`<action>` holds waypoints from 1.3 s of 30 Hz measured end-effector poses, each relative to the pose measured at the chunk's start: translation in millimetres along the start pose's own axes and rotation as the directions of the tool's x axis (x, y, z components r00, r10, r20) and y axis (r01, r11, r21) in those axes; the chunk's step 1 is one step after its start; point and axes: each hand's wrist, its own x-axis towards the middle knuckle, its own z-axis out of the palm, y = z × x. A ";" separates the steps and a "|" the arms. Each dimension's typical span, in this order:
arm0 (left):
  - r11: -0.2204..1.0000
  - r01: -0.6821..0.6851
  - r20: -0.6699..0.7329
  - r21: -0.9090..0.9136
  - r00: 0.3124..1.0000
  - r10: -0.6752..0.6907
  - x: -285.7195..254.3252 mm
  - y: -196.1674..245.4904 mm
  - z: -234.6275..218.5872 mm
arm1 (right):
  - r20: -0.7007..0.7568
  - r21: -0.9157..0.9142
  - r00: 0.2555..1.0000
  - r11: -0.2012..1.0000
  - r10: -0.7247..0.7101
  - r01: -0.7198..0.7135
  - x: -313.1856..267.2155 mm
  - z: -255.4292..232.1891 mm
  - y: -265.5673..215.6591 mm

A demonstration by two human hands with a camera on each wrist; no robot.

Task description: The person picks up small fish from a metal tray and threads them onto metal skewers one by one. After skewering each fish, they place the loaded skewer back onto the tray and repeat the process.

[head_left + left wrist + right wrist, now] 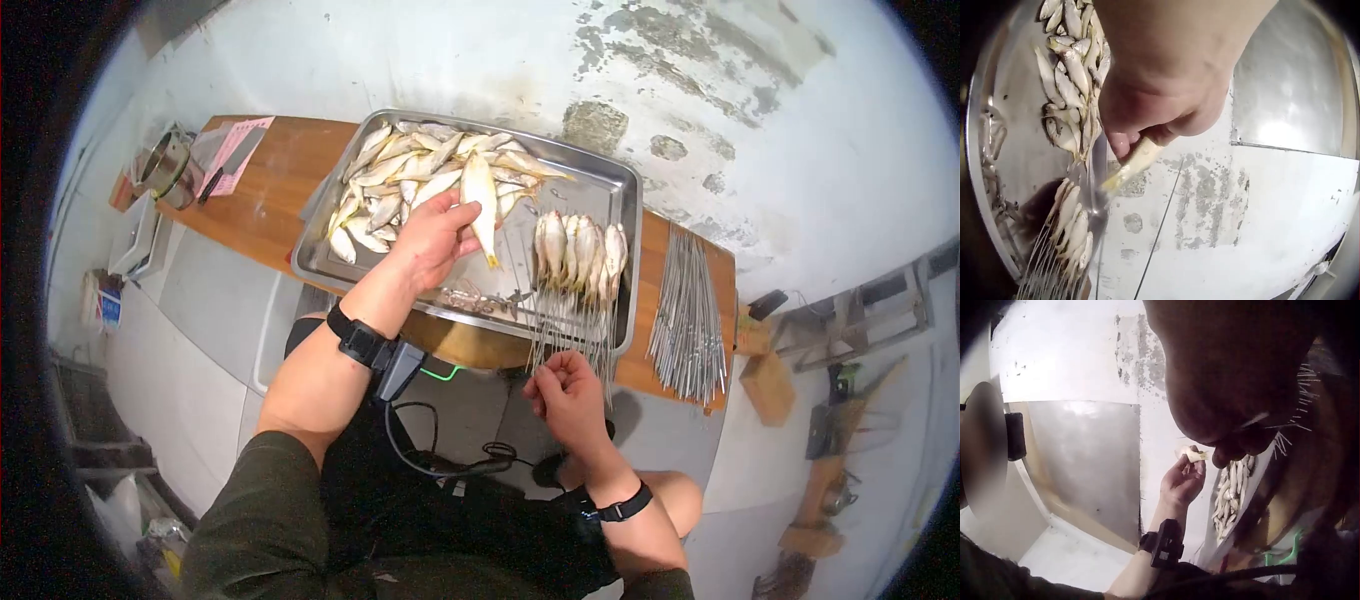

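Note:
My left hand grips a small silvery-yellow fish over the metal tray, its yellow tail pointing down toward me. The left wrist view shows that tail jutting out below the fingers. Just off the tray's near edge, my right hand has its fingers curled and pinches a thin metal skewer, seen slanting up toward the fish in the left wrist view. Several skewered fish lie side by side at the tray's right, their skewers sticking out over the near rim. Loose fish are heaped at its left.
A bundle of bare skewers lies on the wooden table right of the tray. On the left are a knife on pink paper and a metal pot. The stained wall rises directly behind.

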 end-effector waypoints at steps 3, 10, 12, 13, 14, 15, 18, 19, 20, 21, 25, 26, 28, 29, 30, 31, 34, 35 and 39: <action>0.997 -0.056 0.012 -0.057 0.998 0.057 17.5 -0.5 -2.4 | 0.005 -0.012 1.000 1.000 -0.023 0.023 10.2 0.0 3.1; 0.996 -0.073 -0.018 -0.046 0.997 0.072 37.3 1.1 -7.3 | -0.029 0.014 0.997 0.998 -0.064 0.065 26.7 4.8 6.5; 0.997 -0.067 -0.027 -0.045 0.997 0.065 38.0 1.6 -7.9 | -0.050 0.070 0.992 0.990 -0.118 0.122 29.9 6.5 8.4; 0.997 -0.061 -0.024 -0.051 0.998 0.059 38.3 1.5 -8.5 | -0.050 0.072 0.992 0.990 -0.115 0.118 31.0 6.0 10.3; 0.997 -0.056 -0.020 -0.057 0.998 0.055 38.6 1.5 -8.6 | -0.045 0.037 0.991 0.991 -0.127 0.128 31.9 5.1 12.3; 0.997 -0.054 -0.020 -0.057 0.998 0.053 39.4 0.8 -8.1 | -0.040 0.003 0.990 0.990 -0.138 0.138 32.9 4.1 13.8; 0.992 -0.074 0.000 -0.101 0.997 0.074 44.0 -2.7 -8.4 | -0.043 -0.041 0.993 0.993 -0.108 0.106 35.7 1.7 15.3; 0.992 -0.082 0.026 -0.094 0.996 0.085 47.4 -3.9 -12.1 | -0.046 -0.040 0.993 0.994 -0.105 0.103 36.5 1.6 16.6; 0.992 -0.090 0.051 -0.088 0.994 0.095 48.0 -3.8 -12.3 | -0.050 -0.055 0.991 0.991 -0.123 0.120 37.3 1.8 18.4; 0.992 -0.089 0.052 -0.089 0.994 0.093 47.9 -4.0 -10.8 | -0.052 -0.071 0.989 0.988 -0.142 0.138 37.9 2.0 19.1; 0.989 -0.091 0.007 -0.113 0.996 0.092 46.6 -2.6 -6.6 | -0.055 -0.042 0.991 0.992 -0.119 0.117 37.8 2.0 18.3; 0.992 -0.091 0.014 -0.087 0.996 0.093 46.1 -3.2 -7.3 | -0.057 -0.024 0.994 0.996 -0.092 0.091 37.0 0.6 18.6; 0.989 -0.104 0.017 -0.105 0.994 0.106 50.7 -6.2 -11.2 | -0.058 -0.007 0.996 0.998 -0.067 0.066 37.0 0.5 19.0; 0.986 -0.115 0.021 -0.123 0.993 0.118 51.2 -6.5 -11.4 | -0.056 0.000 0.994 0.996 -0.089 0.089 36.9 1.7 19.4; 0.986 -0.115 0.021 -0.124 0.993 0.118 50.7 -6.5 -11.2 | -0.056 0.007 0.992 0.994 -0.111 0.111 36.8 2.4 19.3; 0.986 -0.117 0.017 -0.117 0.993 0.119 49.6 -5.9 -10.2 | -0.056 0.006 0.992 0.994 -0.112 0.112 36.6 2.1 18.8; 0.987 -0.118 0.026 -0.109 0.992 0.122 46.4 -3.1 -9.0 | -0.056 0.017 0.995 0.997 -0.079 0.081 35.6 1.1 17.9; 0.987 -0.118 0.038 -0.108 0.992 0.123 45.6 -2.2 -8.6 | -0.055 0.030 0.995 0.996 -0.083 0.085 35.6 0.9 18.6; 0.988 -0.130 -0.003 -0.089 0.992 0.130 43.9 0.7 -5.0 | -0.048 0.042 0.997 0.997 -0.065 0.067 34.1 1.1 14.9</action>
